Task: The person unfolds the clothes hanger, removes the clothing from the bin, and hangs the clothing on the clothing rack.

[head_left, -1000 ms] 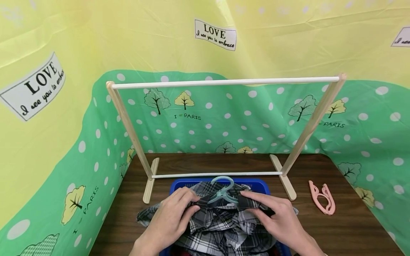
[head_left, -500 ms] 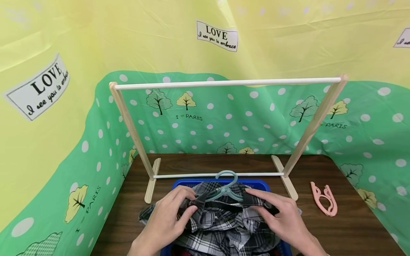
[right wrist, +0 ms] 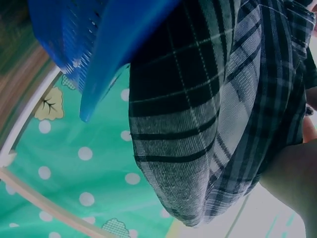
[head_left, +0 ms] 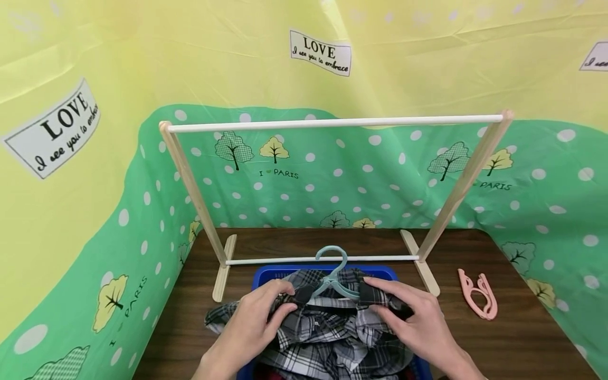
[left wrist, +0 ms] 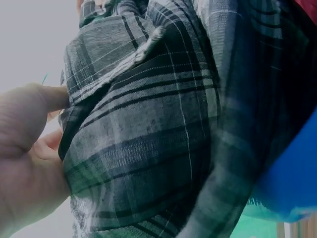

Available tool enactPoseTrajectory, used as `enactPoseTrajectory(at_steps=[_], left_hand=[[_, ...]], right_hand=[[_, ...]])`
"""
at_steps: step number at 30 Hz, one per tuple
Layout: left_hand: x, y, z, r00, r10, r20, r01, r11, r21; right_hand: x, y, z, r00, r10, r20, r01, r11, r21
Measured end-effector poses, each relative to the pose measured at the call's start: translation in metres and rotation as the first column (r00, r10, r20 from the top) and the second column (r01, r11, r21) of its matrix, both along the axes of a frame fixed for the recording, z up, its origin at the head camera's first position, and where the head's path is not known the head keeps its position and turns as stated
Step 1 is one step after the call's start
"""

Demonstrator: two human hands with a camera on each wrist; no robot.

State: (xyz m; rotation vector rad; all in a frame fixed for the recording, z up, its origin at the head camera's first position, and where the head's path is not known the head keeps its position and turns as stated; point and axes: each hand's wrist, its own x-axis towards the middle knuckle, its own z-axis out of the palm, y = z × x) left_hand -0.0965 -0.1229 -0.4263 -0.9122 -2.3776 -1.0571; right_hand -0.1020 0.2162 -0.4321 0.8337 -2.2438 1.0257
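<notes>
A black, grey and white plaid shirt (head_left: 323, 335) lies bunched over a blue basket (head_left: 271, 272), overlapping much of it. From the shirt's neck rises a light blue hanger (head_left: 338, 266), its hook upright and curving to the left, with its arms running under the collar. My left hand (head_left: 252, 327) pinches the collar on the left between thumb and fingers; on the other side my right hand (head_left: 415, 322) does the same. In the left wrist view the plaid cloth (left wrist: 143, 129) drapes beside the left thumb. Plaid folds (right wrist: 198, 124) hang near the basket in the right wrist view.
Behind the basket stands a wooden rack with a white top rail (head_left: 332, 123) and a white lower bar (head_left: 285, 260). A pink folding hanger (head_left: 478, 294) lies on the brown table (head_left: 522, 338) at the right. Printed yellow and green cloth (head_left: 304, 190) surrounds the table.
The hanger's hook has risen higher out of the collar and turned so its curve opens left. Both hands keep their hold on the collar, with only slight movement.
</notes>
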Motion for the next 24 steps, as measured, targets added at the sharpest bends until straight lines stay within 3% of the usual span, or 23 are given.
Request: enactPoseTrajectory(at_steps=[4,14,19,24], left_hand=[[0.000,0.000,-0.001,1.000,-0.018,-0.018,0.018,1.000,-0.002],[0.000,0.001,0.002,0.999,-0.039,0.021,0.039,0.999,0.001],[-0.001,0.005,0.001,0.998,-0.069,-0.009,0.069,0.997,-0.032],[0.000,0.005,0.002,0.998,-0.067,-0.020,0.066,0.997,-0.040]], right_hand=[[-0.002,-0.001,-0.001,1.000,0.020,0.007,-0.020,1.000,-0.006],[-0.001,-0.010,0.004,0.997,0.075,0.037,-0.076,0.996,0.041],[-0.001,-0.016,0.005,0.991,0.130,0.033,-0.131,0.990,0.047],[0.000,-0.014,0.005,0.992,0.113,0.063,-0.116,0.992,0.048]])
